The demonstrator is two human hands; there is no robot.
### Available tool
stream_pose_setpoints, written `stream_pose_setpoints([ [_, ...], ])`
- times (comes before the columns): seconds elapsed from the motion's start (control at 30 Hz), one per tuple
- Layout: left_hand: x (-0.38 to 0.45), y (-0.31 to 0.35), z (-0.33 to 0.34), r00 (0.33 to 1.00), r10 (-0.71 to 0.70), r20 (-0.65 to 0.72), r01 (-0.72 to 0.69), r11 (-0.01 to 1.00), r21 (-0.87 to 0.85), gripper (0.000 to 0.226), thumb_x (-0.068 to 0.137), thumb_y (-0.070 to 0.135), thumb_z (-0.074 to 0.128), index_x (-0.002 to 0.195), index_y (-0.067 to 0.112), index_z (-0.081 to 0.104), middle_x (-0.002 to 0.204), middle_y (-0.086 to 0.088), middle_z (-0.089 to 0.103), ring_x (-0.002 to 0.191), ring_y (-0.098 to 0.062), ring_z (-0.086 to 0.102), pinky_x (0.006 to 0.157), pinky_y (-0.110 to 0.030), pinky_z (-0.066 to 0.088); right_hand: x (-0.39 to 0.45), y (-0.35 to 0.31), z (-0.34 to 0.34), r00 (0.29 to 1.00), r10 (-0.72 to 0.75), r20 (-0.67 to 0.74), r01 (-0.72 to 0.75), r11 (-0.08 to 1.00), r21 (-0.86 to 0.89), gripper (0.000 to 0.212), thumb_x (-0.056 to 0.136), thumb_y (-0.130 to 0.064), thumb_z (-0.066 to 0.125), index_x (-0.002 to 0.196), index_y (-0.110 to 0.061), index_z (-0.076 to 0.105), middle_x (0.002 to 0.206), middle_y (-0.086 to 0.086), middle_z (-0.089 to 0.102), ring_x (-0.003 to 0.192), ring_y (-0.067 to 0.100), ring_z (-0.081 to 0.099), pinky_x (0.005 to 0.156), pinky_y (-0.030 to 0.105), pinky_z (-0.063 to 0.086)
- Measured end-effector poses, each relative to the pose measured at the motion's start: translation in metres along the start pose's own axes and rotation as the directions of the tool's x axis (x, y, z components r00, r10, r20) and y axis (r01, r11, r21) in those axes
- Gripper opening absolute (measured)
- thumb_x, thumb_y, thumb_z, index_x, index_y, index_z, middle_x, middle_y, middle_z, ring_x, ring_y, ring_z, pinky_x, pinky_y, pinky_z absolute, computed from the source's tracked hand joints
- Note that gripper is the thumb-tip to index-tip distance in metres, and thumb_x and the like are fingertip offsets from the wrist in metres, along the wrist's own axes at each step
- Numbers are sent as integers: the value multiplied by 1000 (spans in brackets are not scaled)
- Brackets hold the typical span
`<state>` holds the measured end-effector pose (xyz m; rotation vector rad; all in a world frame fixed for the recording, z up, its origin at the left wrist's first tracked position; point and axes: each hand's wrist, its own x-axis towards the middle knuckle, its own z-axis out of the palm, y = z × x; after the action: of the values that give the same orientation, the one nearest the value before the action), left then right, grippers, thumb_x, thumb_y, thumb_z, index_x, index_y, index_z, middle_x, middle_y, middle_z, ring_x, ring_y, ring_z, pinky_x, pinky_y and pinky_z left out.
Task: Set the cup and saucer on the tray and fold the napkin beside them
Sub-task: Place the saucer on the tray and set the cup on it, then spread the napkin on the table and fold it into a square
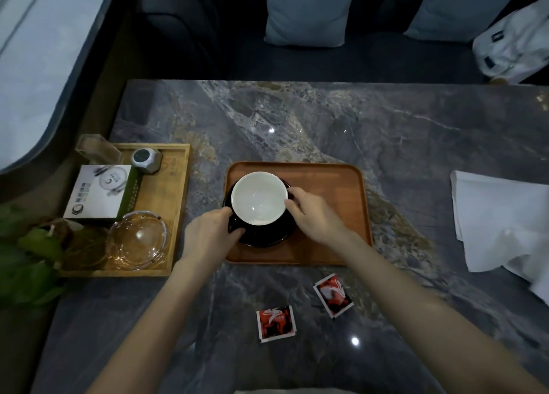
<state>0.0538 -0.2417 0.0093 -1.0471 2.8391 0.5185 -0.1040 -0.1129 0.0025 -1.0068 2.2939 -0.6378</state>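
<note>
Resting on the black round saucer (267, 233), the white-lined cup (258, 198) (empty, mouth upward) is carried by the brown wooden tray (326, 185). Its handle, pointing near-left, is gripped by the left hand (208, 233); its rim is pinched by the right hand (312, 212). The white napkin (499, 215) is left unfolded, well apart rightward.

— What is lying on the grey marble table (386, 120)?
— A brown tray (326, 182) is sitting at centre frame, a bamboo tray (178, 191) at left, a white napkin (499, 221) at the right edge.
— Lower down?
— Two red sachets (276, 322) (333, 295) are lying below the brown tray.
</note>
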Motion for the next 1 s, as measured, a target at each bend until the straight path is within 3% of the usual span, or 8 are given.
stream_pose_setpoints([
  [0.13, 0, 10, -13, 997, 44, -58, -36, 990, 134, 37, 80, 45, 62, 99, 13, 60, 93, -7, 68, 85, -26, 63, 64, -35, 48, -22, 5, -19, 988, -149, 30, 147, 889, -434, 29, 97, -26, 36, 116, -10, 51, 113, 13, 60, 102, 33, 57, 79, 40, 45],
  [0.27, -6, 36, -25, 998, 42, -37, -35, 983, 181, 46, 82, 45, 60, 111, 9, 56, 107, -12, 64, 97, -30, 60, 73, -39, 48, -42, 22, -45, 982, -181, 52, 178, 803, -568, 26, 93, -19, 40, 115, -8, 50, 113, 14, 58, 106, 33, 54, 83, 39, 42],
  [0.4, -16, 87, -24, 983, 142, -113, -134, 988, 76, 49, 84, 39, 60, 120, 6, 53, 117, -15, 61, 105, -33, 56, 79, -42, 47, -62, 55, -76, 990, -143, 6, 119, 797, -593, 31, 93, -19, 40, 120, -8, 49, 118, 13, 59, 110, 32, 54, 86, 39, 41],
  [0.5, -14, 130, -13, 980, 179, -91, -174, 983, 53, 56, 84, 38, 61, 127, 5, 47, 123, -14, 56, 112, -32, 51, 87, -43, 44, -82, 87, -103, 989, -124, -75, 66, 847, -528, 29, 93, -19, 41, 118, -8, 50, 117, 15, 59, 107, 33, 54, 82, 39, 42],
  [0.67, -19, 211, 22, 923, 368, -114, -368, 930, 15, 58, 74, 37, 66, 117, 0, 54, 113, -23, 59, 99, -41, 57, 76, -48, 51, -124, 151, -147, 976, -70, -207, -25, 906, -423, 41, 90, -19, 47, 130, -8, 44, 127, 15, 55, 116, 32, 48, 89, 40, 42],
  [0.77, -24, 260, 48, 903, 418, -100, -425, 903, -57, 64, 75, 37, 68, 124, 1, 49, 123, -20, 56, 110, -38, 53, 84, -46, 48, -148, 189, -170, 955, -36, -294, -85, 917, -390, 48, 87, -20, 55, 132, -9, 43, 130, 13, 53, 120, 31, 43, 94, 39, 37],
  [0.87, -34, 306, 85, 857, 513, -38, -515, 856, -49, 68, 80, 44, 55, 134, 5, 40, 139, -15, 45, 127, -31, 43, 99, -42, 42, -170, 228, -185, 955, -7, -296, -122, 901, -417, 62, 80, -28, 64, 134, -9, 41, 136, 12, 47, 126, 31, 37, 100, 39, 32],
  [1.0, -47, 356, 132, 823, 543, 166, -542, 838, -58, 72, 89, 40, 51, 146, 12, 16, 155, -6, 18, 142, -22, 16, 113, -36, 19, -182, 275, -183, 981, 44, -190, -142, 828, -542, 88, 69, -29, 72, 143, -11, 28, 151, 17, 26, 140, 36, 18, 113, 45, 16],
])
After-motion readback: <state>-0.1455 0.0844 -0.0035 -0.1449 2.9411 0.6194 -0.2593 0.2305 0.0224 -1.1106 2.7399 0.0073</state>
